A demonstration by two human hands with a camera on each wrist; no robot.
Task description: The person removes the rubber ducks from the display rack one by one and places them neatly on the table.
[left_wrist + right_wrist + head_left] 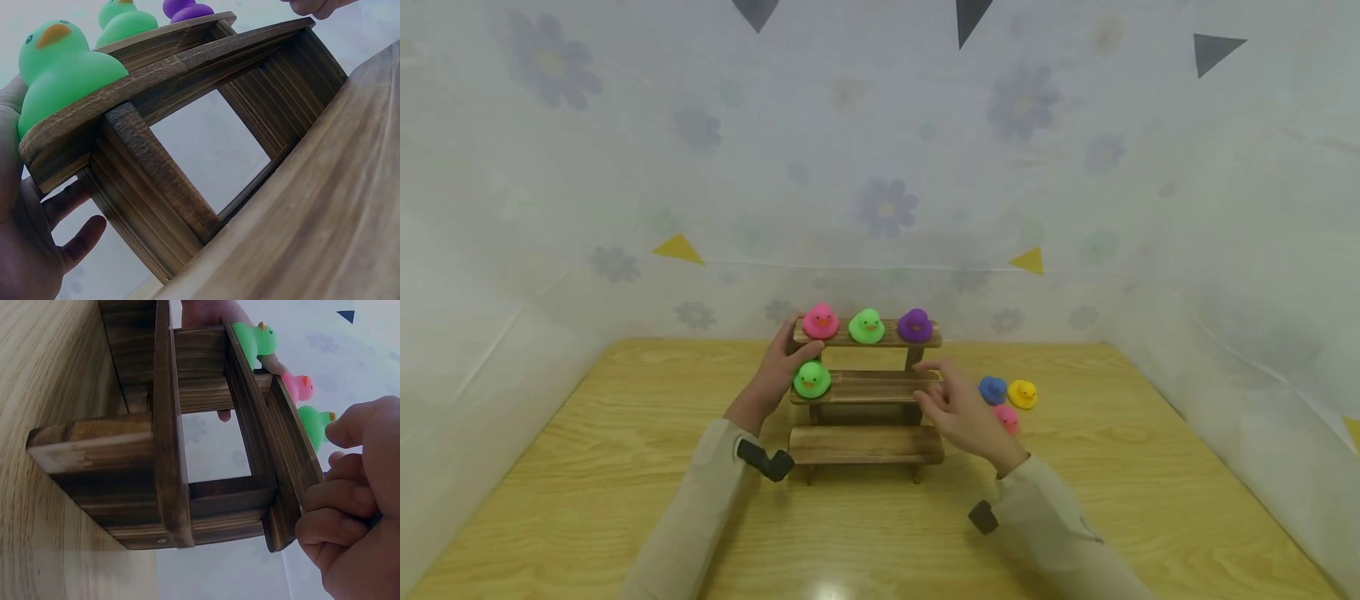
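Note:
A three-step wooden display stand (865, 446) stands on the table. Its top step bears a pink rubber duck (821, 322), a green duck (867, 327) and a purple duck (915, 326). Another green duck (812, 380) sits at the left end of the middle step. My left hand (772, 371) holds the stand's left side, thumb in front above that duck; in the left wrist view, fingers (84, 240) show beneath the step. At the middle step's right end hovers my right hand (958, 408), thumb and index finger apart, the other fingers (334, 525) bent.
On the wood-grain table (1120, 467), right of the stand, a blue duck (993, 390), a yellow duck (1022, 394) and a pink duck (1007, 418) lie close together beside my right hand. A flower-patterned white sheet (887, 125) encloses the table at the back and sides.

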